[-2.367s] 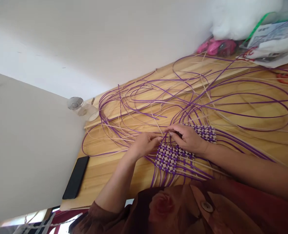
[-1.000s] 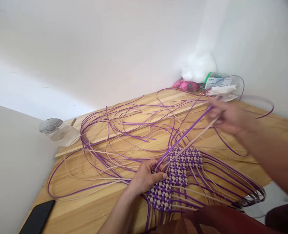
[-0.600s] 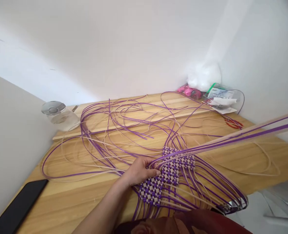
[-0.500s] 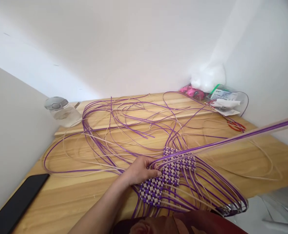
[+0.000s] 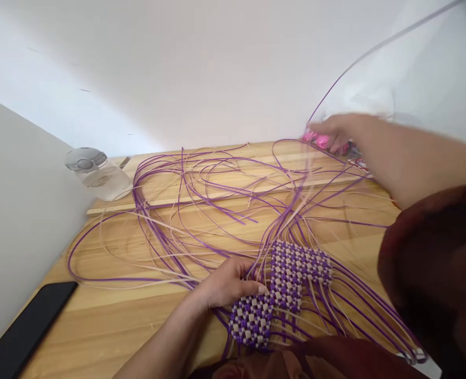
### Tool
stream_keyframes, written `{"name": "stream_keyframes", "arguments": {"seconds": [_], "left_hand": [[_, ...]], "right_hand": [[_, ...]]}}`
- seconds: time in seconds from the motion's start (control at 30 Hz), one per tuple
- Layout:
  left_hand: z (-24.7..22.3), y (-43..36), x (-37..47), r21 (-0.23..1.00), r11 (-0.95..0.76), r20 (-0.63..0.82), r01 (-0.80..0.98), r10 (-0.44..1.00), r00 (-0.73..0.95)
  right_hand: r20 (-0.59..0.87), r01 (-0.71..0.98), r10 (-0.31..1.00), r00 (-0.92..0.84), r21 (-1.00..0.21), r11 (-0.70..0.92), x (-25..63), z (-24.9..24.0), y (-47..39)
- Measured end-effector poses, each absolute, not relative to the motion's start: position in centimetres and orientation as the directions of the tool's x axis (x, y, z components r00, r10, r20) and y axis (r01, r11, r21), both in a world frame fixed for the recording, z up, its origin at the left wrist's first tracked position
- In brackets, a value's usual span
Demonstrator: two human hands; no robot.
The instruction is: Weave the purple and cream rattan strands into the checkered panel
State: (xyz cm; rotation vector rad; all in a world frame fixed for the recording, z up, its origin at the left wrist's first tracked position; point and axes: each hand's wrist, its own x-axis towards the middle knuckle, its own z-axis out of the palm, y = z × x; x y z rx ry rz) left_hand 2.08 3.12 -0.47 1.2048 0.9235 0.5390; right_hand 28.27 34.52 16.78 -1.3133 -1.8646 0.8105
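Note:
A checkered purple and beige woven piece point(image 5: 287, 273), made of plastic-looking strands, lies near the table's front edge. My left hand point(image 5: 233, 284) is closed on its left part, thumb on top and fingers among the strands; the fingertips are hidden. My right hand point(image 5: 335, 134), slightly blurred, is raised at the back right with its fingers closed round a bundle of purple and beige strands point(image 5: 301, 184). That bundle runs up to it from the weave's far edge. One purple strand end point(image 5: 375, 50) arcs from this hand toward the upper right.
Long loose strands point(image 5: 165, 237) spread across the wooden table point(image 5: 110, 321). A clear jar with a grey lid point(image 5: 98, 173) stands at the back left, and a black flat object point(image 5: 27, 329) at the front left. Pink items point(image 5: 315, 139) lie behind my right hand, partly covered.
My right hand has come into view and swung the strand bundle from the right side to the back, upright over the table. The left hand keeps its hold; the woven piece has shifted slightly right.

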Motion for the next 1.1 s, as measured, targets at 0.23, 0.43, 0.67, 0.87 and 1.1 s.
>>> {"name": "stream_keyframes", "arguments": {"seconds": [0.23,0.43,0.67,0.87,1.1], "left_hand": [[-0.8,3.2,2.1,0.944,0.313,-0.32,0.105,0.792,0.519],[0.4,3.0,2.0,0.957,0.245,-0.289,0.154,0.803,0.522],[0.8,2.6,2.4,0.958,0.238,-0.288,0.162,0.769,0.571],[-0.6,2.7,2.6,0.933,0.348,-0.342,0.087,0.791,0.506],[-0.4,2.9,2.3,0.935,0.354,-0.317,0.03,0.794,0.519]], "right_hand": [[-0.155,0.712,0.975,-0.16,-0.702,0.005,28.7,8.5,31.5],[-0.171,0.58,0.871,-0.461,-0.801,0.15,30.8,7.3,18.5],[-0.002,0.43,0.798,-0.603,-0.843,0.322,25.3,1.9,4.4],[0.188,0.424,0.796,-0.575,-0.764,0.487,25.0,-1.3,3.6],[0.174,0.367,0.811,-0.559,-0.825,0.43,24.1,-1.5,4.1]]}}
